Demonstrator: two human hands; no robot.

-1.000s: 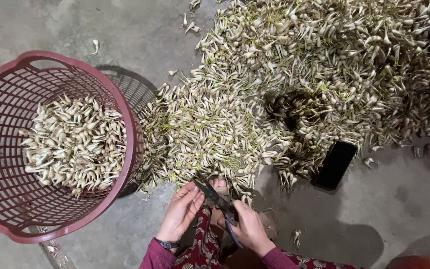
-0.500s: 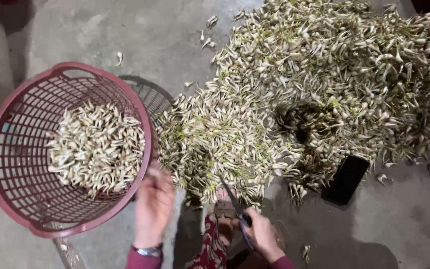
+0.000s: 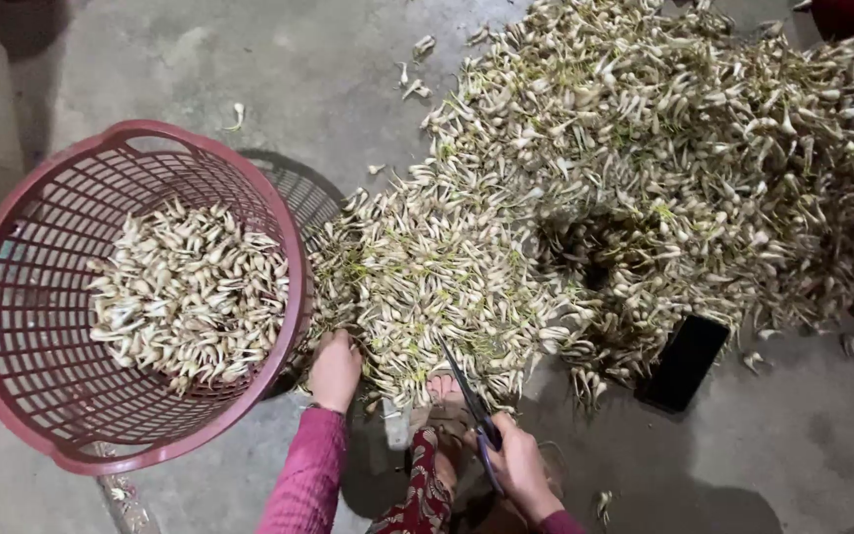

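A huge heap of pale bulbs [image 3: 644, 178] with thin green-yellow sprouts is spreading over the grey concrete floor [image 3: 200, 59], filling everything from twelve o'clock round to three and trailing down toward the middle. At nine o'clock a round red plastic basket [image 3: 12, 297] with slotted walls is sitting on the floor, its rim just beside the near edge of the heap, and a smaller mound of trimmed bulbs [image 3: 185, 292] is lying inside it. A flat black phone [image 3: 684, 361] is lying at about four o'clock, tucked against the heap's lower fringe. Down at six o'clock the person is working in pink sleeves. The left hand [image 3: 335, 368] is reaching to the heap's edge right by the basket rim, fingers curled and pressed together over the bulbs there; whether it is pinching one I cannot tell. The right hand [image 3: 521, 465] is gripping a pair of scissors [image 3: 474, 415] by the dark handles, fingers closed around them, blades pointing up toward eleven o'clock into the bulbs. A few loose bulbs [image 3: 412, 69] are lying apart near twelve o'clock.
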